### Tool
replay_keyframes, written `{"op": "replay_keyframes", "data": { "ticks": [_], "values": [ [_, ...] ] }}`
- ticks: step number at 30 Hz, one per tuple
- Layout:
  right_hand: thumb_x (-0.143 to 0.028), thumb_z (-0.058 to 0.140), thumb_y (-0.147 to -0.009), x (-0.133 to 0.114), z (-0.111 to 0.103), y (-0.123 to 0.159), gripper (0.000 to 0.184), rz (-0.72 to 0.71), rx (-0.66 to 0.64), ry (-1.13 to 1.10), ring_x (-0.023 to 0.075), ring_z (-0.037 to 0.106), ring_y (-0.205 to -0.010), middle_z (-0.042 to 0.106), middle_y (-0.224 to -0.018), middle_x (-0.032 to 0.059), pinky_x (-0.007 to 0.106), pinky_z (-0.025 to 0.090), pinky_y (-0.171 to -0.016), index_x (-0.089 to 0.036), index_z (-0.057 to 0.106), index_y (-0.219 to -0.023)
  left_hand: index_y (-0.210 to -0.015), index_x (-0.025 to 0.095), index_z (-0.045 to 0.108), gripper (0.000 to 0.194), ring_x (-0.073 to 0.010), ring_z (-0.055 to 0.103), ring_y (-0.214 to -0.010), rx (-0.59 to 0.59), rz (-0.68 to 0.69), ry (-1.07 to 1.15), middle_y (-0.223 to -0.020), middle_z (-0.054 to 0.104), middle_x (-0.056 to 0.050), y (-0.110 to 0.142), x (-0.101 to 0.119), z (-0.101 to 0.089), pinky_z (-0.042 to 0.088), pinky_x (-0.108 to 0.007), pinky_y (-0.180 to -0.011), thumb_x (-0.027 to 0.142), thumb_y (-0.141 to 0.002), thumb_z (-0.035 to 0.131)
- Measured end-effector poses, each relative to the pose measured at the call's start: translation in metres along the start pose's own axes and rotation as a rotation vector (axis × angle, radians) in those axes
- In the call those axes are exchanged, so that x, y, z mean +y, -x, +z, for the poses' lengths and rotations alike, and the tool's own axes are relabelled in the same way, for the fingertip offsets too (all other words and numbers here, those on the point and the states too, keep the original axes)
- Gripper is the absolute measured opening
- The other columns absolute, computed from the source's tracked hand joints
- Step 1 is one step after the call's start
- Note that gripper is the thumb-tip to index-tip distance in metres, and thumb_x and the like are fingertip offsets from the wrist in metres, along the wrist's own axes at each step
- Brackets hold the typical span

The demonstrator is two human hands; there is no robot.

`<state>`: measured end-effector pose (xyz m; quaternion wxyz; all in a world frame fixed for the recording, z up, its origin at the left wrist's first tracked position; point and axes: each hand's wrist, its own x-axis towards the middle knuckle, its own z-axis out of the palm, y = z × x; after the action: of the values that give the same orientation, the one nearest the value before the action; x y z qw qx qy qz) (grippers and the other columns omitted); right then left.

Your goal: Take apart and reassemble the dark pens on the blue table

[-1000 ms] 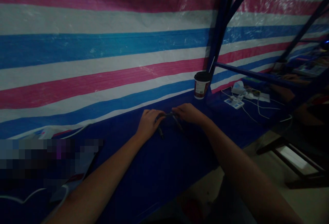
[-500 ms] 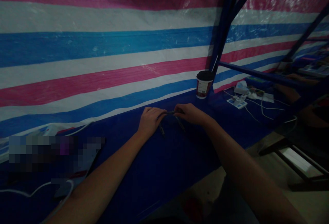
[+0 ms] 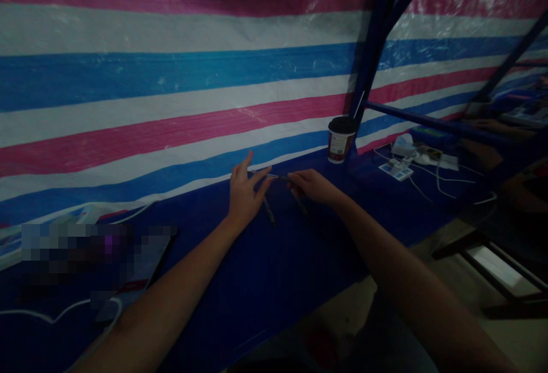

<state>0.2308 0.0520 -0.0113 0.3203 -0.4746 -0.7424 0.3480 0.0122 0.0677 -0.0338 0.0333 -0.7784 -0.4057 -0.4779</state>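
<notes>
Reaching out over a blue-covered table, the person works with both bare hands near its far edge. The right hand is curled, its fingers pinching the right end of a thin dark rod that runs level between the hands, above the table. The left hand is released, with fingers spread and raised; the rod's left end sits just by them, and whether they touch it is too dim to tell. Just below the rod, two slim dark pieces lie on the table, though I cannot tell whether they join it. A striped tarp hangs along the far side. Farther right stand a paper cup with a dark lid, a blue metal frame, and a power strip with white cables. On the near left, a blurred patch hides whatever lies there.
</notes>
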Motion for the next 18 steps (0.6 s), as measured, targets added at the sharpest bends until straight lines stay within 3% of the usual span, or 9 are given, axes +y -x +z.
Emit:
{"op": "replay_keyframes", "data": {
  "ticks": [2,6,10,14,18],
  "values": [
    [-0.037,0.042,-0.104,0.000,0.005,-0.001,0.037,0.009,0.006,-0.159,0.0114,0.048,-0.055,0.061,-0.063,-0.0001,0.026,0.037,-0.056,-0.018,0.063,-0.081,-0.128,0.025,0.063,0.037,-0.0288,0.063,-0.117,0.055,-0.206,0.172,-0.139,0.062,-0.014,-0.002,0.002,0.004,0.052,-0.046,-0.095,0.035,-0.093,0.069],
    [-0.033,0.048,-0.101,-0.004,0.017,0.000,0.029,-0.010,-0.103,-0.215,0.0098,0.048,-0.057,0.065,-0.071,0.0004,0.024,0.036,-0.056,-0.017,0.063,-0.082,-0.131,0.022,0.048,0.040,-0.0173,0.071,-0.071,-0.054,-0.587,0.687,-0.086,0.075,-0.005,-0.006,0.010,0.013,0.058,-0.031,-0.070,0.029,-0.095,0.063],
    [-0.037,0.054,-0.098,-0.011,0.026,0.006,0.030,-0.073,-0.169,-0.132,0.0088,0.043,-0.053,0.059,-0.067,-0.0024,0.025,0.031,-0.054,-0.017,0.062,-0.078,-0.132,0.021,0.048,0.046,-0.0158,0.071,-0.067,-0.029,-0.674,0.843,-0.073,0.073,0.000,-0.010,0.020,0.011,0.057,-0.029,-0.069,0.023,-0.090,0.067],
    [-0.044,0.054,-0.098,-0.015,0.020,0.009,0.038,-0.129,-0.106,0.003,0.0100,0.044,-0.055,0.051,-0.059,-0.0040,0.026,0.031,-0.056,-0.017,0.062,-0.072,-0.139,0.016,0.052,0.059,-0.0141,0.067,-0.057,-0.075,-0.690,0.851,-0.066,0.072,0.001,-0.011,0.021,0.006,0.053,-0.026,-0.059,0.021,-0.083,0.073],
    [-0.042,0.054,-0.098,-0.012,0.009,0.006,0.036,-0.096,-0.005,0.177,0.0117,0.048,-0.059,0.055,-0.062,-0.0019,0.028,0.031,-0.060,-0.018,0.060,-0.072,-0.140,0.011,0.055,0.065,-0.0096,0.056,-0.045,-0.083,-0.740,0.815,-0.059,0.068,0.003,-0.011,0.018,0.005,0.042,-0.021,-0.046,0.023,-0.079,0.074]
  ]
}}
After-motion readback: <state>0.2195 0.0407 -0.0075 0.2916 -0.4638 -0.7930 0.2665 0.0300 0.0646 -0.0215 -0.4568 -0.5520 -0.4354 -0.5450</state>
